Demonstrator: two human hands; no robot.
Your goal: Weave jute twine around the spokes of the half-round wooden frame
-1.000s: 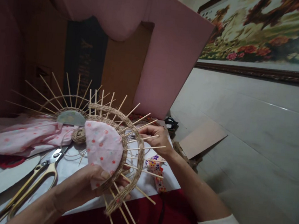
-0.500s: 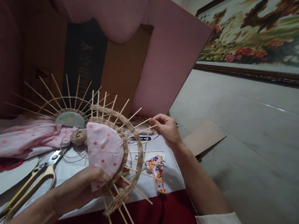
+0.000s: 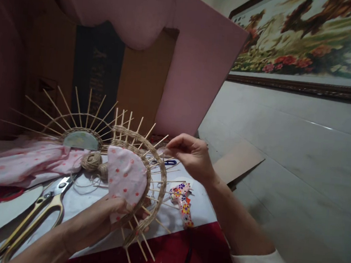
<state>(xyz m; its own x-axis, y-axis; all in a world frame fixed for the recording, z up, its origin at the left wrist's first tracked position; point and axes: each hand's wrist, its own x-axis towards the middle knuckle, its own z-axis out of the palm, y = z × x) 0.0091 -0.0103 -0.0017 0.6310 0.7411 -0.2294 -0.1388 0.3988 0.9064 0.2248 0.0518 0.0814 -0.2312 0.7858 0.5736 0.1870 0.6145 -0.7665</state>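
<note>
My left hand [image 3: 101, 219] grips the lower edge of a half-round woven piece [image 3: 134, 177]. It has a pink dotted cloth centre, two jute-rope arcs and thin wooden sticks fanning outward. My right hand [image 3: 190, 153] is at the piece's upper right, its fingers pinched at the tips of the sticks there; what they pinch is too small to make out. A ball of jute twine [image 3: 91, 161] lies just behind the piece on the white table [image 3: 197, 210].
A second stick-and-rope half circle [image 3: 80, 132] stands behind. Pink dotted cloth [image 3: 26, 162] lies at left, gold-handled scissors [image 3: 39, 213] in front of it. A flower-patterned glue gun [image 3: 184, 202] rests near the table's edge. A pink board [image 3: 197, 67] stands behind.
My right hand lifted from the right-side sticks to the upper ones and pinched there. My left hand turned the woven piece slightly away, so it looks narrower.
</note>
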